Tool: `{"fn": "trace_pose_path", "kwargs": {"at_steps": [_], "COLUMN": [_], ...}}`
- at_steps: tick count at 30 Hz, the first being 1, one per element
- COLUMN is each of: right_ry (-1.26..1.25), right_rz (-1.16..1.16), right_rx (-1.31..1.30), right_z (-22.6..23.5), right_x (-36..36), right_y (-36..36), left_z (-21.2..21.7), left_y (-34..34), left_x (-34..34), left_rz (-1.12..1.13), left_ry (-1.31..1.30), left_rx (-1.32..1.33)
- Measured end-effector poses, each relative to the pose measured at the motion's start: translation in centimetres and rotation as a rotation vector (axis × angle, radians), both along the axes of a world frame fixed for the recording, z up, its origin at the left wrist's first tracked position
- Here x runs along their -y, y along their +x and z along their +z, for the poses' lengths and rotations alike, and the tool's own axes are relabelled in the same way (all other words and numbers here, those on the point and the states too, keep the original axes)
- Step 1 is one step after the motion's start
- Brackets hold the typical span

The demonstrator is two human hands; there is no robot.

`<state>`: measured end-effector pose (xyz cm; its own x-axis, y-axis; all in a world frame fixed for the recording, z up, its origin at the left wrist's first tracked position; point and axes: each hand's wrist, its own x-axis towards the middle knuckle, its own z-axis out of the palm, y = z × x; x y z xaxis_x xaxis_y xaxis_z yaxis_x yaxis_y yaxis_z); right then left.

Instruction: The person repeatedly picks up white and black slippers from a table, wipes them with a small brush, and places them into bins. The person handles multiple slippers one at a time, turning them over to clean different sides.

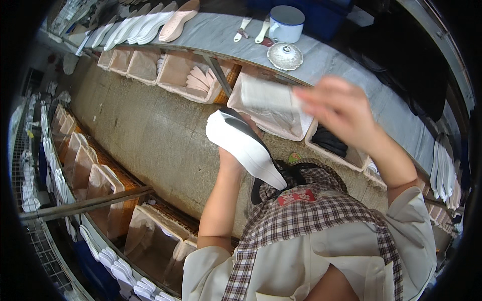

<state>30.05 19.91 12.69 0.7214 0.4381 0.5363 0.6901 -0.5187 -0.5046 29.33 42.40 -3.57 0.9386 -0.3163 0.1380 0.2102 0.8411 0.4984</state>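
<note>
My left hand [232, 159] is closed round a shoe sole [246, 149], white along the side and dark on its other face. The sole slants in front of my apron, its narrower end pointing down towards me. To its upper right, my right hand [339, 108] is raised and smeared by motion. Its fingers pinch the edge of a pale, flat rectangular thing [268, 95], too blurred to name. A white mug [287, 27] with a blue rim stands beyond it on the bench, beside a silvery lid [285, 55] and two white-handled brushes [262, 31].
A marbled grey bench [331, 65] curves across the far side, with several white soles [150, 25] lined up at its left. Below it stand lined baskets [183, 75], some holding soles. More baskets [150, 231] and racks of white soles [123, 271] line the left.
</note>
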Motion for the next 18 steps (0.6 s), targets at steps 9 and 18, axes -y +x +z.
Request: {"fn": "trace_pose_path", "kwargs": {"at_steps": [9,18], "right_ry": [-0.239,-0.010], "right_rz": [0.110,-0.191], "right_rx": [0.077,0.046], "right_z": [-0.5,-0.7], "right_x": [-1.5,-0.5], "right_y": [-3.1,4.4], "left_z": [0.4,3.0], "left_y": [-0.2,0.1], "left_x": [0.5,0.8], "left_rz": [0.181,0.073], "left_ry": [0.144,0.024], "left_rx": [-0.235,0.036]}}
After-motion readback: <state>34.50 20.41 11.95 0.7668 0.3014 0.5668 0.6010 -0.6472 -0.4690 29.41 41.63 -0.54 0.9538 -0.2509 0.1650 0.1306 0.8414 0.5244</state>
